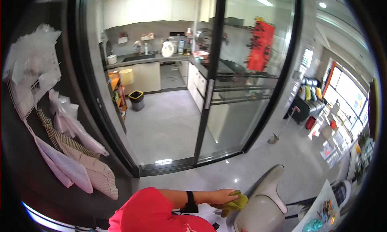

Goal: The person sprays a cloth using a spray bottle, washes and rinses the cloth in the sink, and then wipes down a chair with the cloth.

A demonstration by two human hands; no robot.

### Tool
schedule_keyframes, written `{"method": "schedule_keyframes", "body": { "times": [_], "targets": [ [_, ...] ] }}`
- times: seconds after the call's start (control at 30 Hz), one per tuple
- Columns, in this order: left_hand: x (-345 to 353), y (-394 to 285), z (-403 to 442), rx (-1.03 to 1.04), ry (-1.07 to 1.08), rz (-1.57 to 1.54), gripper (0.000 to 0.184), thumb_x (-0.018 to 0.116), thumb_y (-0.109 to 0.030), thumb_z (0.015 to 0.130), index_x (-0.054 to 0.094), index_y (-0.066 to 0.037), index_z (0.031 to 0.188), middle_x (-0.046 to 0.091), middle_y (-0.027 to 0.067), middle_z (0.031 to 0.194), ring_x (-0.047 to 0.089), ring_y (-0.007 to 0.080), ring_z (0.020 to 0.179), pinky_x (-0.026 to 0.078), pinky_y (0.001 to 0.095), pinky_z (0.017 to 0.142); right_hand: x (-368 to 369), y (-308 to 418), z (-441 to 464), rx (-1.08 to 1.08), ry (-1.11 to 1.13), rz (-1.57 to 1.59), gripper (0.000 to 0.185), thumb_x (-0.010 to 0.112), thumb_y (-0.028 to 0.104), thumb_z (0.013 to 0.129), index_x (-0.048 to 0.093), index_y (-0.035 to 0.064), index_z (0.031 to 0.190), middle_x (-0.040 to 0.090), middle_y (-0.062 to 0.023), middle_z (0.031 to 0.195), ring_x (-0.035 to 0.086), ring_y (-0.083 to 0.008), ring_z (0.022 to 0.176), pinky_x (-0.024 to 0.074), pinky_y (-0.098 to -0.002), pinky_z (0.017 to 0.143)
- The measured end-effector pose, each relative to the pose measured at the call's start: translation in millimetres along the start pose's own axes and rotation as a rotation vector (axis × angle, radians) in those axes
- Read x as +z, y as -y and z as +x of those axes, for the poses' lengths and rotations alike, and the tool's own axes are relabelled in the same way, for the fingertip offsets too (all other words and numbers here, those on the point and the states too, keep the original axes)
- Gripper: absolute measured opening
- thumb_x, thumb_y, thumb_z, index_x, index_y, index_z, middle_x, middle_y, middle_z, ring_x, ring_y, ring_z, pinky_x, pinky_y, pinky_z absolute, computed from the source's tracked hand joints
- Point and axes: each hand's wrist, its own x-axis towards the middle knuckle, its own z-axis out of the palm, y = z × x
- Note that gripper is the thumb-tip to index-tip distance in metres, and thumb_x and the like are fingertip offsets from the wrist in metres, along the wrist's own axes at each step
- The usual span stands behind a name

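Note:
My left hand (222,196) reaches across in front of me from a red sleeve, with a dark band round the wrist. Its fingers are closed on a yellow-green cloth (236,202), which hangs bunched below them. Just right of the cloth is a beige chair (260,216) with a curved back; whether the cloth touches it I cannot tell. My right hand does not show.
A glass sliding door (238,111) in a black frame stands ahead, partly open onto a kitchen with a bin (137,103). Bags and cloths (76,155) hang at left. A table (312,212) with small things is at lower right.

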Motion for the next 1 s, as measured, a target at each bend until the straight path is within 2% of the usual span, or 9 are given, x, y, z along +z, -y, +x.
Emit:
{"method": "schedule_keyframes", "body": {
  "times": [0.1,0.17,0.3,0.37,0.43,0.5,0.6,0.7,1.0],
  "targets": [
    [-40,25,-68,0.03,-0.113,-0.098,0.042,0.046,-0.037,0.101,0.053,-0.006,0.128,0.063,0.006,0.108,0.056,0.0128,0.098,0.047,0.0297,0.087,26,57,63,-0.206,0.103,-0.072,0.039,0.058,0.024,0.093,0.059,0.0021,0.124,0.065,-0.0242,0.104,0.061,-0.042,0.094,0.0486,-0.044,0.084],
    [-65,67,-109,-0.071,-0.318,-0.261,0.039,0.047,-0.037,0.1,0.056,-0.005,0.121,0.064,0.0074,0.103,0.058,0.0138,0.092,0.047,0.0309,0.085,37,114,94,-0.335,0.145,-0.13,0.039,0.059,0.023,0.092,0.059,0.0029,0.125,0.065,-0.0238,0.104,0.061,-0.0416,0.092,0.0485,-0.0443,0.083],
    [-106,128,-199,-0.188,-0.516,-0.415,0.037,0.048,-0.037,0.1,0.057,-0.007,0.12,0.063,0.0063,0.101,0.058,0.0115,0.088,0.049,0.0295,0.08,63,209,128,-0.569,0.245,-0.081,0.045,0.065,0.024,0.089,0.056,0.0058,0.13,0.063,-0.0243,0.112,0.062,-0.038,0.1,0.0479,-0.0446,0.088],
    [-117,138,-243,-0.246,-0.734,-0.412,0.035,0.049,-0.035,0.1,0.057,-0.007,0.119,0.063,0.0053,0.098,0.058,0.011,0.086,0.049,0.0282,0.076,76,243,140,-0.687,0.252,-0.071,0.049,0.067,0.027,0.088,0.055,0.0065,0.131,0.062,-0.0247,0.116,0.062,-0.0362,0.104,0.0478,-0.0441,0.091],
    [-117,146,-275,-0.159,-0.835,-0.523,0.034,0.05,-0.033,0.1,0.057,-0.006,0.119,0.063,0.0051,0.099,0.059,0.0114,0.087,0.049,0.0282,0.077,88,275,150,-0.705,0.463,-0.153,0.046,0.063,0.025,0.091,0.056,0.0055,0.131,0.064,-0.019,0.12,0.059,-0.0346,0.113,0.0462,-0.0378,0.097],
    [-116,158,-303,-0.075,-0.933,-0.625,0.033,0.05,-0.032,0.1,0.057,-0.005,0.118,0.063,0.0049,0.099,0.059,0.0118,0.087,0.049,0.0282,0.078,109,281,165,-0.763,0.49,-0.175,0.046,0.063,0.029,0.091,0.056,0.0056,0.131,0.064,-0.0192,0.119,0.06,-0.0359,0.109,0.0474,-0.039,0.093],
    [-109,169,-330,-0.036,-1.046,-0.766,0.032,0.049,-0.028,0.101,0.057,-0.002,0.117,0.064,0.0044,0.104,0.06,0.0123,0.09,0.049,0.0286,0.081,126,302,182,-0.926,0.59,-0.147,0.046,0.062,0.033,0.092,0.056,0.008,0.129,0.065,-0.02,0.113,0.061,-0.0384,0.103,0.0493,-0.0424,0.087],
    [-98,160,-346,-0.004,-1.157,-0.836,0.032,0.05,-0.028,0.101,0.057,-0.002,0.118,0.064,0.0047,0.104,0.06,0.0127,0.091,0.049,0.0288,0.082,137,325,206,-0.947,0.689,-0.174,0.046,0.062,0.033,0.092,0.056,0.0083,0.13,0.066,-0.0195,0.112,0.062,-0.0376,0.103,0.0496,-0.0425,0.087],
    [-121,142,-322,-0.068,-1.368,-0.905,0.033,0.05,-0.026,0.101,0.053,-0.001,0.124,0.063,0.0076,0.112,0.063,0.0171,0.098,0.052,0.0308,0.086,136,368,290,-1.136,0.707,-0.134,0.045,0.059,0.032,0.095,0.054,0.0076,0.132,0.064,-0.0192,0.118,0.06,-0.0379,0.105,0.0484,-0.0421,0.089]
  ]
}}
